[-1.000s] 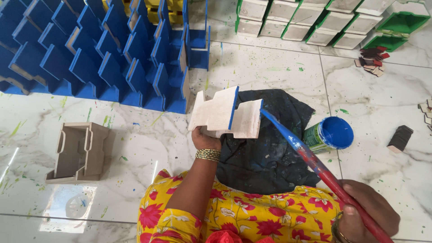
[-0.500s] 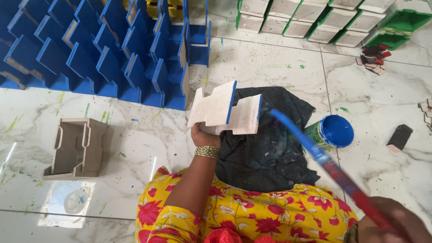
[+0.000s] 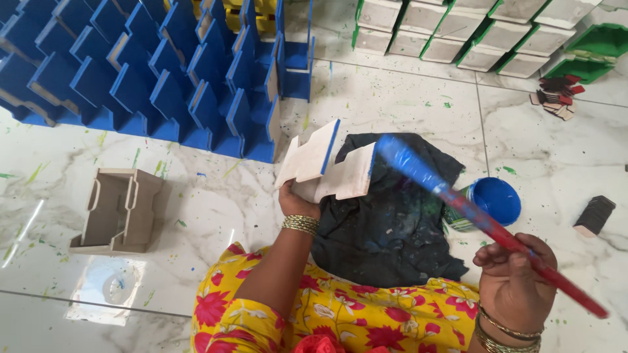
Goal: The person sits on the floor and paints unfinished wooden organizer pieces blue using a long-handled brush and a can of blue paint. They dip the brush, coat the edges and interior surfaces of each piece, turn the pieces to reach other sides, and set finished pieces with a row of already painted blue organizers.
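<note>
left grip [image 3: 297, 199] on wooden holder [image 3: 327, 167] | right [image 3: 513, 287] brush [image 3: 484, 219], blurred | blue edges

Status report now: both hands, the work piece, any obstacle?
Left hand holds unpainted stepped holder, edges blue. Right hand grips red-handled brush, bristles beside holder. Blue paint pot under the handle, nothing between.

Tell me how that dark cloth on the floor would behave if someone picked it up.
The dark cloth would probably hang floppy: it lies crumpled in soft folds on the marble floor. It looks thin, so likely light for its size. Blue smears on it suggest paint, perhaps damp, that could rub off on fingers.
</note>
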Demonstrator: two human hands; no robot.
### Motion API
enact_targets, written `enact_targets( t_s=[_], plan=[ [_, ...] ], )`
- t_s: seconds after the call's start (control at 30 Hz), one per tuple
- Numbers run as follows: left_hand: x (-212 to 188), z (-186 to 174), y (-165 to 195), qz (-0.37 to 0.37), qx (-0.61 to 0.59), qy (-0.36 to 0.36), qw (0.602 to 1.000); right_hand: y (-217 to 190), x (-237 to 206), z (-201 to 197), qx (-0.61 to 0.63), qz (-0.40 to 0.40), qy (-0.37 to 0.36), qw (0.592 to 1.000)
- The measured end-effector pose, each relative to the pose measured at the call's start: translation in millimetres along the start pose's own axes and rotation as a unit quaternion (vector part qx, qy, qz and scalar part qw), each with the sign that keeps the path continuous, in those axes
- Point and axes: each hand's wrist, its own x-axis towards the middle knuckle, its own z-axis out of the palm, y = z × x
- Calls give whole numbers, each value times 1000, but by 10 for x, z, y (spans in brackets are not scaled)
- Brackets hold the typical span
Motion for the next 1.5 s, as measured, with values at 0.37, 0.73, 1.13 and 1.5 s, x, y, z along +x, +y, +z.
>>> enact_targets(
  t_s=[0.37,0.73,1.13,1.5],
  plan=[
    [-115,-36,-56,11,35,40,999,144,8,-65,3,-104,105,989],
    [-154,-36,-25,12,34,21,999,186,-125,123,-134,-192,82,969],
    [-151,-25,-24,9,27,26,999,74,-205,144,-189,-221,2,957],
    [-157,-20,-49,13,24,17,999,78,-296,56,-234,-304,-6,923]
  ],
)
